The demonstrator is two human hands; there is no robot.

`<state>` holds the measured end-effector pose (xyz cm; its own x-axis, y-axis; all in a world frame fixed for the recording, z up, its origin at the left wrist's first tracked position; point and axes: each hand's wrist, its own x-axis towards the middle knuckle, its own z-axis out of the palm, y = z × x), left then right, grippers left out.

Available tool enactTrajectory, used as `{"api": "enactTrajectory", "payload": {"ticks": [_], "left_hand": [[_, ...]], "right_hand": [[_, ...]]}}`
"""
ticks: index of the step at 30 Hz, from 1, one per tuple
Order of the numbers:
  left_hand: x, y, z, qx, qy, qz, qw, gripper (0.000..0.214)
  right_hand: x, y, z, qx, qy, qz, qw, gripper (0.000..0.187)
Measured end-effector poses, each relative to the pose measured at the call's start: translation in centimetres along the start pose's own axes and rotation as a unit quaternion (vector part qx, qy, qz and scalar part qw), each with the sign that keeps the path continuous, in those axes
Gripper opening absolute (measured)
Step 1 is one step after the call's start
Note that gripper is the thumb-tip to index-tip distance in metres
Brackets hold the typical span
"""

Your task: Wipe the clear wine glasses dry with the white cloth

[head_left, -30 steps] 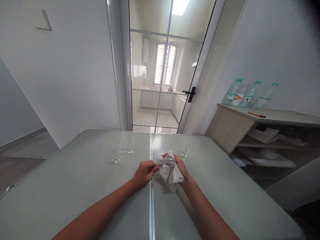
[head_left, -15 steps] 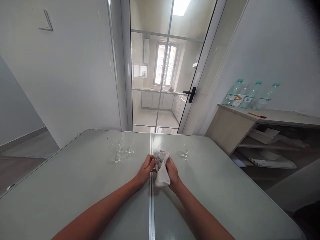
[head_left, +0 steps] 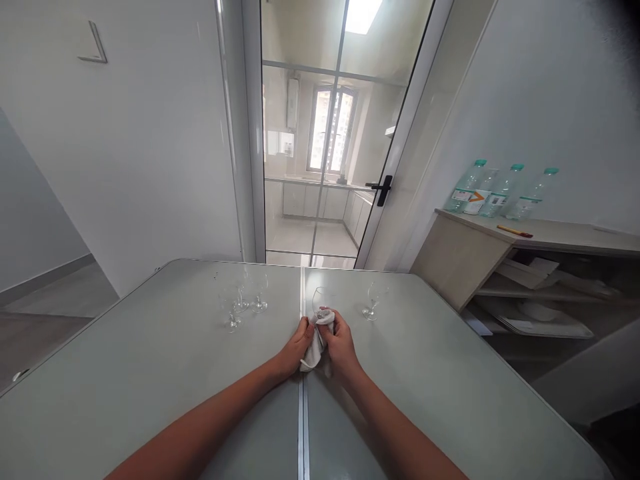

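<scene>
Near the table's centre seam, my left hand [head_left: 295,349] and my right hand [head_left: 343,345] are together, both closed on a white cloth [head_left: 314,352]. The cloth is bunched between the fingers and a corner hangs toward me. Just beyond the fingertips shows the clear bowl of a stemmed glass [head_left: 321,299]. Its lower part is hidden by the cloth and fingers, so the exact grip on it cannot be made out. To the right stands another stemmed glass [head_left: 371,310]. At the left are several more, among them a stemmed glass [head_left: 259,304] and a nearer one [head_left: 233,321].
The grey-green table [head_left: 150,373] has a metal seam [head_left: 303,427] down its middle. At the right a wooden shelf unit [head_left: 465,257] bears several plastic bottles [head_left: 493,193] and a thin yellow-and-red item [head_left: 515,231]. A glazed door [head_left: 325,220] stands behind the table.
The cloth has shifted left and is more tightly bunched between both hands. My right hand has turned inward, and the glass bowl shows more clearly beyond the fingers.
</scene>
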<state>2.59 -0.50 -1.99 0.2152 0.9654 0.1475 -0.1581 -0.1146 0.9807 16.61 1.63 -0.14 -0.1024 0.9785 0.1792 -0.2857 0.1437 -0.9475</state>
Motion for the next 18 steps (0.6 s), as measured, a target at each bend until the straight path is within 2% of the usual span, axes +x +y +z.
{"api": "enactTrajectory", "payload": {"ticks": [2,6,9,15,18], "left_hand": [[0.4,0.0,-0.3,-0.042,0.023,-0.001,0.999,0.057],[0.9,0.8,-0.9,-0.146,0.072,0.047,0.986,0.058],[0.9,1.5,-1.1,-0.174,0.084,0.033,0.981,0.057],[0.8,1.8,-1.1,-0.171,0.125,0.046,0.976,0.05],[0.9,1.8,-1.1,-0.176,0.128,0.046,0.975,0.048]], "right_hand": [[0.0,0.1,0.1,0.022,-0.034,0.031,0.999,0.041],[-0.4,0.1,0.5,0.043,-0.141,0.129,0.981,0.041],[-1.0,-0.1,0.7,0.054,-0.193,0.175,0.964,0.04],[-1.1,-1.1,-0.1,-0.015,-0.239,0.167,0.956,0.035],[-0.5,-1.3,-0.9,-0.078,-0.223,0.135,0.962,0.032]]}}
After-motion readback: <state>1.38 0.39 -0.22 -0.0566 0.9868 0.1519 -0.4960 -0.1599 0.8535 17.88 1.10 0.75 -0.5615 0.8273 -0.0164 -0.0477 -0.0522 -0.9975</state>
